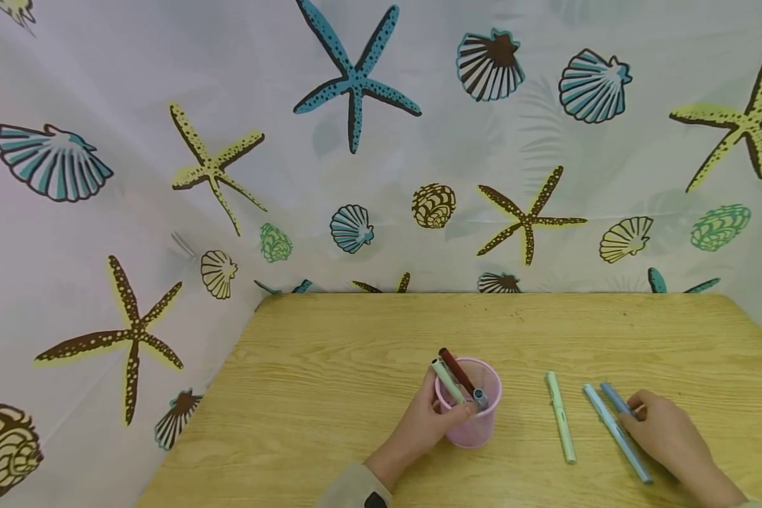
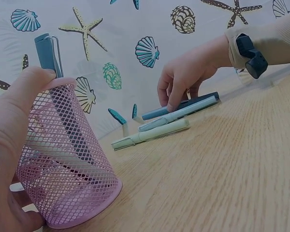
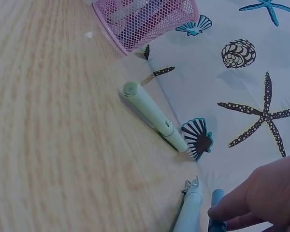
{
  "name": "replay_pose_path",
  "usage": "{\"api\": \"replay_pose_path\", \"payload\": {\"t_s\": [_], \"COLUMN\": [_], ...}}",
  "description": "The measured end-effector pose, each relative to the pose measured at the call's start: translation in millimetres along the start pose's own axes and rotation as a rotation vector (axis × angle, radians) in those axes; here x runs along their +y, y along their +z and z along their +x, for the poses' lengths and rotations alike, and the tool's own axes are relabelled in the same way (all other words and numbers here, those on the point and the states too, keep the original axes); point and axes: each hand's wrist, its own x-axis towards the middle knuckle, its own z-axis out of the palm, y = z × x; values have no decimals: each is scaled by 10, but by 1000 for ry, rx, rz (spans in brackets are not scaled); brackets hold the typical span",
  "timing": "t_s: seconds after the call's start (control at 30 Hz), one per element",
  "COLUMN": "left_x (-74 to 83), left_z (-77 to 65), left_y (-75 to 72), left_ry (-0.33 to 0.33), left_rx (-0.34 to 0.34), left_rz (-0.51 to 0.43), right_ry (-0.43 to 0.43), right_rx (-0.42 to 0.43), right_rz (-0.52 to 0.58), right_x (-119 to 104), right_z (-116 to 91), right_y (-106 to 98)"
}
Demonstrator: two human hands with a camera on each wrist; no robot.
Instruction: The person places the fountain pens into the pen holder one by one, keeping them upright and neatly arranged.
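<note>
My left hand grips the pink mesh pen cup, thumb over its near rim. The cup stands on the table holding a dark red pen, a pale green pen and a blue-capped pen. To the right, my right hand pinches a darker blue pen between thumb and fingers, low at the tabletop; the hand hides part of it. Just left of that lies a light blue pen. A light green pen lies between it and the cup.
The wooden table runs back to a pale curtain printed with starfish and shells, which also hangs along the left side. A dark strap with a small device sits on the right wrist, over the sleeve.
</note>
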Motion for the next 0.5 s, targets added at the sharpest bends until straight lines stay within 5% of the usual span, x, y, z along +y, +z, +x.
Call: {"api": "replay_pose_path", "payload": {"t_s": [0.5], "left_x": [-63], "left_z": [19], "left_y": [-5], "left_ry": [-3], "left_rx": [6], "left_rz": [31], "right_ry": [-18], "right_rx": [75], "right_rz": [53], "right_x": [-101], "right_z": [-31], "right_y": [-43]}}
